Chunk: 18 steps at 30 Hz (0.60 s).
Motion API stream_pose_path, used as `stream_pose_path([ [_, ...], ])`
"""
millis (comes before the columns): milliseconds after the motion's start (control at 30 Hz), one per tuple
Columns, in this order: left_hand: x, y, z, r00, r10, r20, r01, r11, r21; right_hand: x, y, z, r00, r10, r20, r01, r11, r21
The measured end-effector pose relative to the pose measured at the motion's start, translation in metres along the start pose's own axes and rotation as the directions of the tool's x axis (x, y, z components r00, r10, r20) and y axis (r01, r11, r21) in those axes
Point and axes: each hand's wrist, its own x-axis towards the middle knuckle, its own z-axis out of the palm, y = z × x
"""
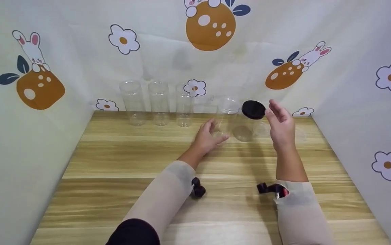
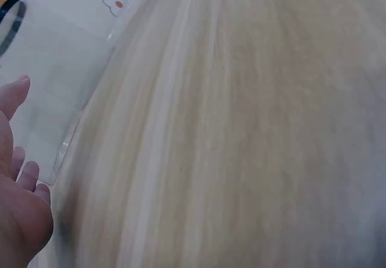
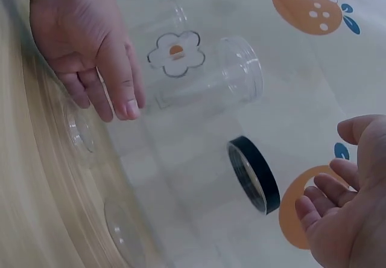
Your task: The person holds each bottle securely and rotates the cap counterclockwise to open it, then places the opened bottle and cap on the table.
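Note:
A clear jar with a black lid (image 1: 253, 109) stands upright near the back of the table; its lid (image 3: 259, 174) also shows in the right wrist view. My right hand (image 1: 281, 126) is beside that lid, fingers loosely bent and holding nothing; in the right wrist view a small gap separates the hand (image 3: 353, 201) from it. To the left stands a lidless clear jar (image 1: 228, 108). My left hand (image 1: 208, 139) is at this jar's lower part with thumb and fingers spread; whether it touches is unclear. In the left wrist view, part of the left hand (image 2: 21, 207) is at the edge.
Three more clear lidless jars, including the leftmost jar (image 1: 132, 102), stand in a row along the back left. Faint clear outlines appear right of the lidded jar, partly behind my right hand. Patterned cloth (image 1: 161, 61) hangs behind the wooden table (image 1: 131, 153) and at both sides.

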Motion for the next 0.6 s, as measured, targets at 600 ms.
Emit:
stream_pose_path([
  [600,-0.069,0.025,-0.076,0.988,0.150,0.023,-0.151,0.975,0.164,-0.034,-0.033,0.054,0.973,-0.096,0.212,0.070,0.990,0.124],
])
